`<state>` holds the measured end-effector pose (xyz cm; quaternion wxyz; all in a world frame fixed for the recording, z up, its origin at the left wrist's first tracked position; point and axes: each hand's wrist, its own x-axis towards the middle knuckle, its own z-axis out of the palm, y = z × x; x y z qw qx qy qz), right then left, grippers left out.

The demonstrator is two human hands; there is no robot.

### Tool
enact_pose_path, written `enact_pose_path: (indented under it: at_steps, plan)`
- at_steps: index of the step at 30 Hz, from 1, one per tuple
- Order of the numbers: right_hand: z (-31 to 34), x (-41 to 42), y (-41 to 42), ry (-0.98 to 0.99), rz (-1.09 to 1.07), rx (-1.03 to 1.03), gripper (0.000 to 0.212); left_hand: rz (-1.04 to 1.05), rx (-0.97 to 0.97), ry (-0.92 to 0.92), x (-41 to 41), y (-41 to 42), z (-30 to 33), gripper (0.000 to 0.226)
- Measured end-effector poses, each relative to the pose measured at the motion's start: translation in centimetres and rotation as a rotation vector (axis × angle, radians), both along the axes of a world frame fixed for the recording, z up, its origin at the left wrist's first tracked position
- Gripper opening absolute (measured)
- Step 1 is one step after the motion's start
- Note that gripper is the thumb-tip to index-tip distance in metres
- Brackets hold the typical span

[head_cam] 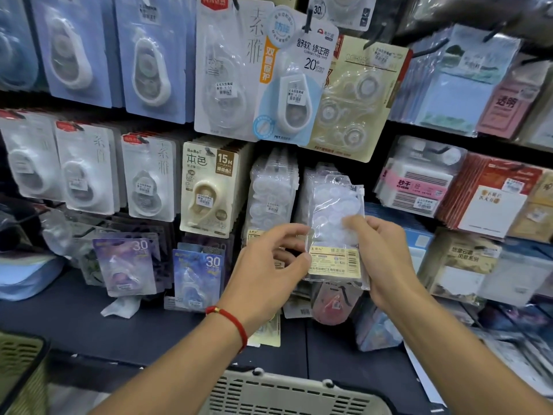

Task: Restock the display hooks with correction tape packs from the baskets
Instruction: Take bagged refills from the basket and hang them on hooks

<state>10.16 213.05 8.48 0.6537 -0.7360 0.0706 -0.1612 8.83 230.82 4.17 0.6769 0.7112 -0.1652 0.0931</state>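
Both bare forearms reach forward and up, converging at chest height. The left hand (pixel 269 265), a red cord at its wrist, curls its fingers and pinches with thumb and fingertips. The right hand (pixel 381 256) has its grip closed too, thumb in front, fingers wrapped behind.

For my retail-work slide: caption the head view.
Both hands hold a clear correction tape pack up to crowded display hooks, basket below.

A stationery shop was shown: price-stickered correction tape packs (pixel 151 178) were hung in rows on display hooks (pixel 308 20), beside sticky notes (pixel 449 97).
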Motion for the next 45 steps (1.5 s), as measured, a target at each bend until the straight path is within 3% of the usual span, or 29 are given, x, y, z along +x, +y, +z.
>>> enact_pose_path:
  at_steps: [4,5,7,10,12,14,18,22,26,28,32,33,36,39,42,45]
  plan:
    - [-0.2,0.3,-0.3,0.022,-0.016,-0.041,0.031,0.007,0.019,-0.035,0.2,-0.2,0.1,0.037]
    - [-0.4,0.5,-0.4,0.0,-0.051,-0.175,0.029,0.034,0.073,-0.051,0.3,-0.1,0.0,0.037]
    - [-1.4,0.9,-0.7,-0.137,-0.192,-0.64,0.033,0.126,0.298,-0.116,0.9,0.3,-0.7,0.041]
    - [-3.0,1.6,-0.4,-0.547,-0.186,-1.087,0.046,0.213,0.669,-0.241,2.1,1.2,-1.6,0.061]
    - [-4.2,3.2,0.2,-0.514,-0.051,-1.282,0.053,0.221,0.807,-0.277,3.1,1.4,-2.0,0.075]
    - [-5.1,5.1,0.9,-0.308,0.006,-1.427,0.067,0.211,0.879,-0.276,3.9,1.5,-2.4,0.084]
    - [-5.9,9.0,1.7,-0.132,0.013,-1.486,0.085,0.156,0.874,-0.266,5.0,1.8,-3.4,0.091]
    - [-5.6,11.5,1.7,-0.084,0.054,-1.384,0.086,0.095,0.873,-0.266,5.0,3.0,-4.4,0.09]
    - [-6.0,9.8,0.9,-0.145,0.08,-1.17,0.064,0.004,1.006,-0.268,3.1,5.0,-6.3,0.081]
    - [-7.4,7.1,0.4,-0.268,0.075,-1.11,0.047,-0.054,1.082,-0.265,1.5,6.0,-7.5,0.072]
    - [-13.4,0.2,-0.5,-0.529,0.323,-1.324,0.024,-0.227,1.237,-0.12,-2.6,8.1,-10.6,0.059]
    - [-15.3,-1.1,-0.6,-0.435,0.448,-1.378,0.024,-0.267,1.288,-0.071,-3.7,8.6,-11.5,0.056]
    - [-21.7,-4.3,-1.3,0.148,0.824,-1.422,0.027,-0.404,1.415,0.093,-7.2,9.0,-15.0,0.054]
    - [-29.1,-7.7,-3.1,0.577,1.125,-1.418,0.035,-0.499,1.524,0.227,-10.0,7.8,-18.6,0.051]
    - [-35.5,-11.8,-4.4,0.797,1.247,-1.347,0.057,-0.51,1.485,0.401,-12.2,5.6,-21.9,0.047]
    - [-39.3,-14.1,-3.5,0.792,1.135,-1.209,0.062,-0.464,1.428,0.55,-14.0,3.5,-24.7,0.045]
